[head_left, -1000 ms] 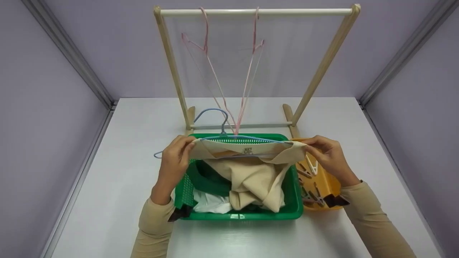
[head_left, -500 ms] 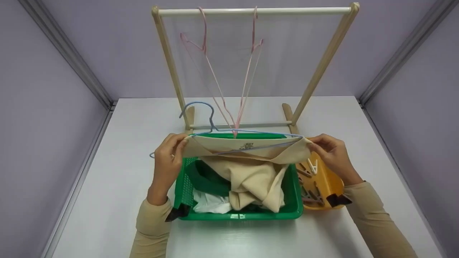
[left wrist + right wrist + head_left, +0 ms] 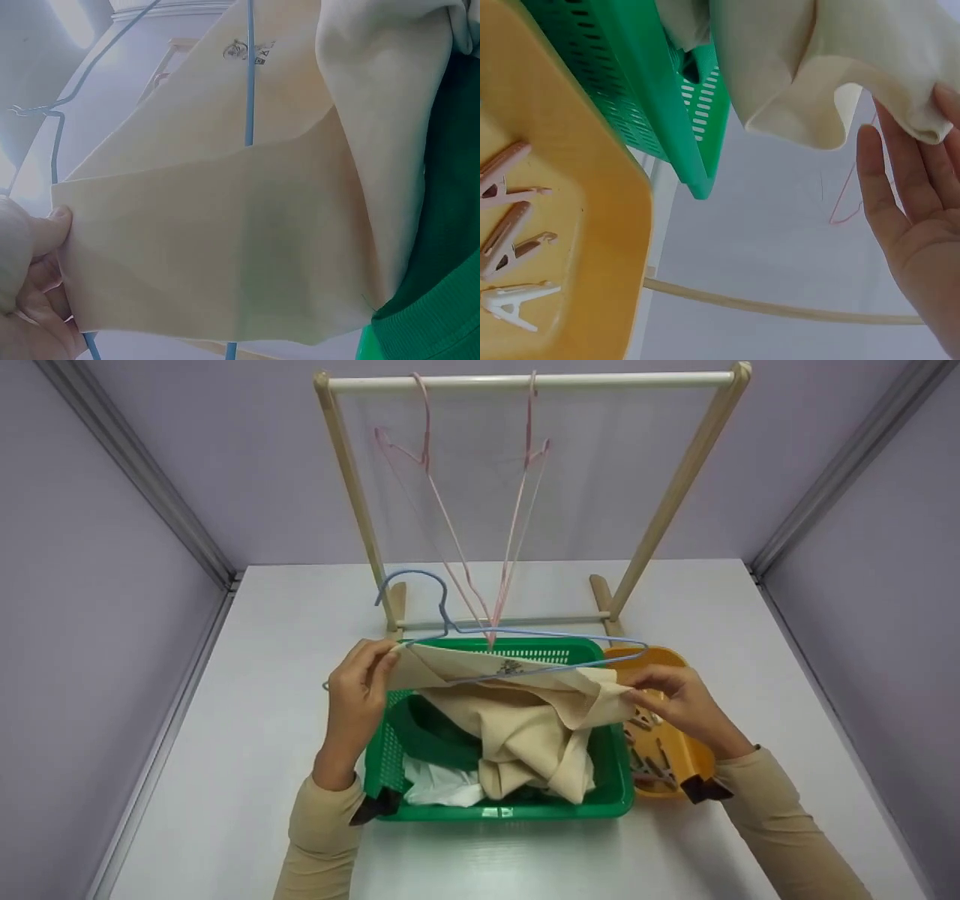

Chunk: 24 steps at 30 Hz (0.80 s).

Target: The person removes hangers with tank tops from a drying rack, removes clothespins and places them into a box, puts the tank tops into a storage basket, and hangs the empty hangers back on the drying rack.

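Observation:
A beige garment (image 3: 525, 712) with a small dark print stretches over the green basket (image 3: 510, 812), its lower part bunched inside. My left hand (image 3: 352, 697) pinches its left corner, thumb on the cloth in the left wrist view. The blue wire hanger (image 3: 555, 632) runs through that left side, its tip poking out beyond the hand. On the other side, the hanger's right end lies outside the cloth, above the garment's right edge. My right hand (image 3: 682, 709) pinches that right edge between thumb and fingers. In the right wrist view the cloth (image 3: 795, 97) hangs in an open fold.
Behind stands a rack with a white rail (image 3: 600, 381) and wooden legs, carrying pink hangers (image 3: 517, 510). A yellow bin (image 3: 694, 750) holding several clothespins (image 3: 514, 304) is right of the basket. White cloth (image 3: 442, 781) and dark green cloth (image 3: 435, 735) lie in the basket.
The hanger shifted up and rightward, and its right end came out of the garment's right side. My right hand moved lower with that edge; my left hand shifted slightly left.

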{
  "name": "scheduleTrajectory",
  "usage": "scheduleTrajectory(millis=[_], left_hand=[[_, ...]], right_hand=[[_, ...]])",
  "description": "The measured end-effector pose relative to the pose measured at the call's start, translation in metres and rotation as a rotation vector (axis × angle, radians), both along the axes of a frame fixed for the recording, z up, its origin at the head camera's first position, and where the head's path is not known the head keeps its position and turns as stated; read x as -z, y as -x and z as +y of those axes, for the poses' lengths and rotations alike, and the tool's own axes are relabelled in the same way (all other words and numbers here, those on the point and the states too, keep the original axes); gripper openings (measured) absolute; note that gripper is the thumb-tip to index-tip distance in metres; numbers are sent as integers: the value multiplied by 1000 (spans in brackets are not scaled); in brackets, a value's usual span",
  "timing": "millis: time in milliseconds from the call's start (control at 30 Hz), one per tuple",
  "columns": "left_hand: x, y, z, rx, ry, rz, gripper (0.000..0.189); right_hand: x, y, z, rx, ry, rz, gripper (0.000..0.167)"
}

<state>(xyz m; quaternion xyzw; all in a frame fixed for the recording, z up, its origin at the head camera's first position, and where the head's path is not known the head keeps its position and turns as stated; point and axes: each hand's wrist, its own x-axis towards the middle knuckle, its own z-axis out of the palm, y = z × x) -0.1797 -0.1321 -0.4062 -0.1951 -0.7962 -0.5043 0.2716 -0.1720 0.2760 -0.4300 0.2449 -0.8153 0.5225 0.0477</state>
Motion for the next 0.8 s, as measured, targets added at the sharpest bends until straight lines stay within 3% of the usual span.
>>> scheduleTrajectory(millis=[300, 633, 800], left_hand=[[3, 0, 2, 3, 14, 1, 14], [7, -1, 3, 20, 26, 11, 13], [8, -2, 1, 5, 40, -12, 14]], right_hand=[[6, -6, -3, -179, -16, -38, 13], [9, -12, -3, -231, -69, -83, 14], [16, -15, -9, -340, -113, -213, 14]])
